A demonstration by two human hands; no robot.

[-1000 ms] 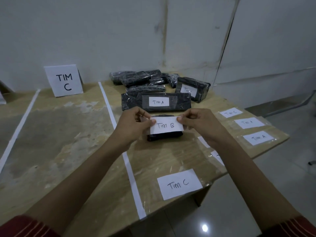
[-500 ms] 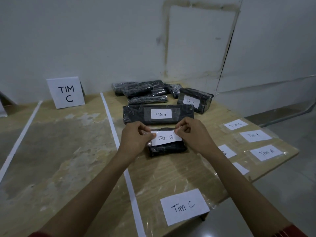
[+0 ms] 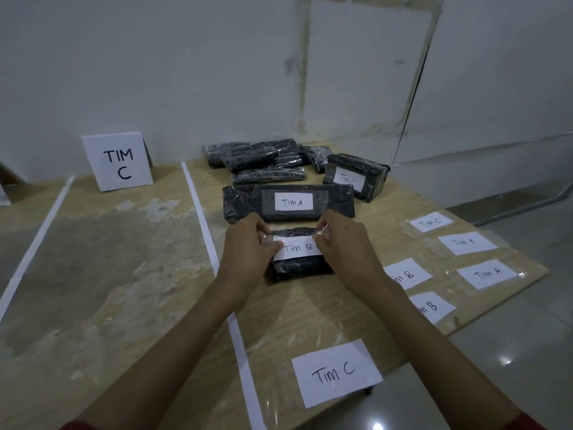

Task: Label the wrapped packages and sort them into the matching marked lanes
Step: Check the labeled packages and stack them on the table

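A small black wrapped package (image 3: 299, 268) lies on the table in front of me. A white "Tim B" label (image 3: 297, 248) rests across its top. My left hand (image 3: 248, 243) pinches the label's left end and my right hand (image 3: 344, 243) pinches its right end, both pressing it onto the package. Just behind lies a long black package marked "Tim A" (image 3: 288, 202). A boxy package with a "Tim C" label (image 3: 355, 176) sits at the back right. A standing "TIM C" lane sign (image 3: 119, 162) is at the back left.
Several unlabelled black packages (image 3: 260, 158) are piled by the wall. White tape lines (image 3: 201, 218) mark lanes on the table. Loose taped labels lie at the right: "Tim C" (image 3: 431, 222), "Tim A" (image 3: 466, 242), "Tim B" (image 3: 407, 274). A big "Tim C" label (image 3: 336, 372) lies at the near edge.
Both hands have lowered the "Tim B" label from above the small package down onto its top. The camera view has tilted slightly.
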